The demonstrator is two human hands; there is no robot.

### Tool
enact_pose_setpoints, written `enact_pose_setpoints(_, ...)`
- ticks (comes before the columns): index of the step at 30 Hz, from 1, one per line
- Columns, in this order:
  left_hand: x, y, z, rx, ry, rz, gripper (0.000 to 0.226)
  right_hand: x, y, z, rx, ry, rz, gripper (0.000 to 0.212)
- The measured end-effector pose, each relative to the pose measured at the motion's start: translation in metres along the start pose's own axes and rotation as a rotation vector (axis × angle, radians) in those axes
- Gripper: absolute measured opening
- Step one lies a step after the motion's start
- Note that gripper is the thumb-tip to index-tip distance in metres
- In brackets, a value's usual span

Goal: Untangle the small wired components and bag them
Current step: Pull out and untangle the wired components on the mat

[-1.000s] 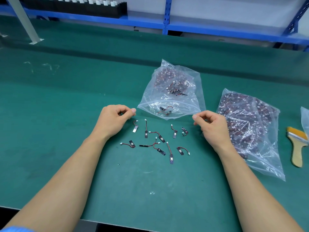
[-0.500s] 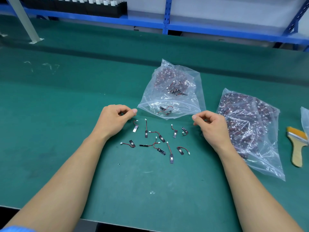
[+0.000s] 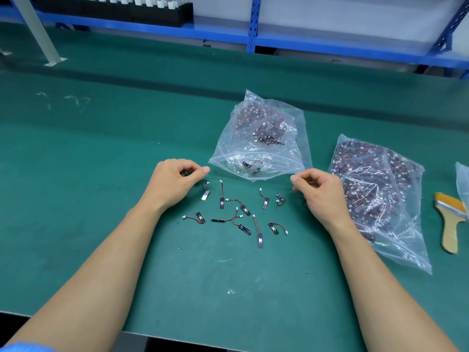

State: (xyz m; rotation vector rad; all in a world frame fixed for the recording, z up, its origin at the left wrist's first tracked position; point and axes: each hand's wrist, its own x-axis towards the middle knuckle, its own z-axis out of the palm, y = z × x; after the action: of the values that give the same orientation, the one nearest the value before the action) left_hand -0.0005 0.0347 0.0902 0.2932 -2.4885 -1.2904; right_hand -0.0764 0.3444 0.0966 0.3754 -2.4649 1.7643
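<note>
Several small wired components [image 3: 239,212], black strips with red-black leads and white plugs, lie scattered on the green mat between my hands. A clear zip bag [image 3: 256,163] lies just beyond them, its mouth open toward me, with a few components near the mouth and more bunched at the back. My left hand [image 3: 175,181] rests on the mat by the bag's left mouth corner, fingers curled, thumb pointing at the corner. My right hand [image 3: 319,191] sits by the right mouth corner, fingers curled, thumb and forefinger close together. I see nothing held in either hand.
A second clear bag [image 3: 375,189], stuffed with components, lies to the right, touching my right wrist. A wooden-handled brush [image 3: 450,219] lies at the far right beside another bag's edge [image 3: 463,179]. Blue shelving [image 3: 253,24] runs along the back.
</note>
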Motion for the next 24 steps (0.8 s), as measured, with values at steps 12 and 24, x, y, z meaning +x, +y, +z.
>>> enact_pose_setpoints(12, -0.001, 0.001, 0.0, 0.016, -0.001, 0.003, 0.016, 0.0, 0.001, -0.001, -0.025, -0.011, -0.009, 0.018)
enact_pose_setpoints(24, -0.045, 0.029, 0.011, 0.289, -0.395, 0.128, 0.093, 0.001, 0.004, 0.002, -0.108, -0.049, -0.05, 0.017)
